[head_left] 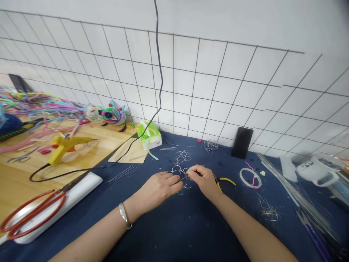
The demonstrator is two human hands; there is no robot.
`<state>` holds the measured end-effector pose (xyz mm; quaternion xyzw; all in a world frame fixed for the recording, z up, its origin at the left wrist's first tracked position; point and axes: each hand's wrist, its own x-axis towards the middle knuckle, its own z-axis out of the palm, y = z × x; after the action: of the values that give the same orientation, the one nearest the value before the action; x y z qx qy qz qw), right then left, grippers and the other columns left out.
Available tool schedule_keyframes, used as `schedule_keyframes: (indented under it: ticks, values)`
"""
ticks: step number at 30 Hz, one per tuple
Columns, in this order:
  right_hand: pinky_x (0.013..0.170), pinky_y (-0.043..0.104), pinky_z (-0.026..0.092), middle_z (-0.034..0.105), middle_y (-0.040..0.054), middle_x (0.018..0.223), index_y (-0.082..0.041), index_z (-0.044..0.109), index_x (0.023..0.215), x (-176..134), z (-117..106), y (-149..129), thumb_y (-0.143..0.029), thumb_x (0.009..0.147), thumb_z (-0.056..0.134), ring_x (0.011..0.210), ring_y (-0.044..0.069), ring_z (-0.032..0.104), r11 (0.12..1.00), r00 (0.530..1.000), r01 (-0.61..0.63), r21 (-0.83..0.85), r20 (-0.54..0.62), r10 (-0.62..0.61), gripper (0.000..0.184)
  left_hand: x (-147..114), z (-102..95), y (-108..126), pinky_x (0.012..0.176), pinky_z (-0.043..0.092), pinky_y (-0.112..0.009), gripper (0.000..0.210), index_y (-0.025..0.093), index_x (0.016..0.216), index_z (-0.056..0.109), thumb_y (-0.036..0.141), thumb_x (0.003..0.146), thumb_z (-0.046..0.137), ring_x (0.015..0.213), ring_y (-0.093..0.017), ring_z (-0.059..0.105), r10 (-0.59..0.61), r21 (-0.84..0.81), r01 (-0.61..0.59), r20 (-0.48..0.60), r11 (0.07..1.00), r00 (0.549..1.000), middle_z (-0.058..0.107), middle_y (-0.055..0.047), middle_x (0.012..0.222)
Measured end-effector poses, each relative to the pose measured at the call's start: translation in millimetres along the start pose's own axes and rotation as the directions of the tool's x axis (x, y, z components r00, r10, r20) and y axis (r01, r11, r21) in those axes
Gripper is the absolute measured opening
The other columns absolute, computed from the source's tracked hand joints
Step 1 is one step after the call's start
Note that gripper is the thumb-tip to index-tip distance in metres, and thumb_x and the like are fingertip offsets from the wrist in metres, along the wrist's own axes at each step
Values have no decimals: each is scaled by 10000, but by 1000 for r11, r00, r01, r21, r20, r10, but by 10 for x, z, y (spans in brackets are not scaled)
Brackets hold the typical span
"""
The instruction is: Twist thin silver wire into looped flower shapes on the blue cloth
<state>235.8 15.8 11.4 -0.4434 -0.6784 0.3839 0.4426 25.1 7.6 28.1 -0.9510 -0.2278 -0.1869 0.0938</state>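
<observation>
A thin silver wire piece bent into several round loops (pixel 176 168) is held between my two hands, low over the dark blue cloth. My left hand (pixel 160 186), with a silver bangle at the wrist, is closed on its left side, palm down. Thumb and forefinger of my right hand (pixel 204 179) pinch the wire at its right side. My fingers hide part of the loops. Just beyond lies another looped wire piece (pixel 182 157) with small pinkish spots. Partly behind my right hand are yellow-handled pliers (pixel 227 180).
Left: yellow glue gun (pixel 58 150), its black cord (pixel 81 170), red-handled scissors (pixel 35 207) on a white box (pixel 79 189). Back: tissue pack (pixel 149 135), wire tangle (pixel 211 146), black phone (pixel 242 142). Right: clear coil (pixel 250 178), wire scraps (pixel 269 211), long wires (pixel 300 196), white mug (pixel 316 169).
</observation>
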Motion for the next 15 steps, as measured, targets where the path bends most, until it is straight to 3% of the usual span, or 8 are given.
schedule_keyframes:
  ticks: [8, 15]
  values:
    - [595, 247, 436, 550, -12, 681, -175, 610, 774, 30, 40, 104, -377, 836, 576, 602, 112, 500, 964, 992, -125, 236, 41, 119, 214, -7, 57, 11, 689, 456, -260, 222, 194, 1013, 573, 169, 956, 360, 738, -128, 585, 27, 12, -27, -28, 1000, 999, 631, -43, 891]
    - [588, 244, 431, 553, -4, 699, -173, 622, 829, 9, 68, 112, -422, 874, 531, 596, 111, 510, 929, 991, -136, 344, 66, 120, 268, -23, 39, -29, 719, 382, -325, 201, 196, 1023, 580, 149, 946, 400, 793, -147, 573, -37, 58, 38, -14, 998, 999, 666, -34, 988]
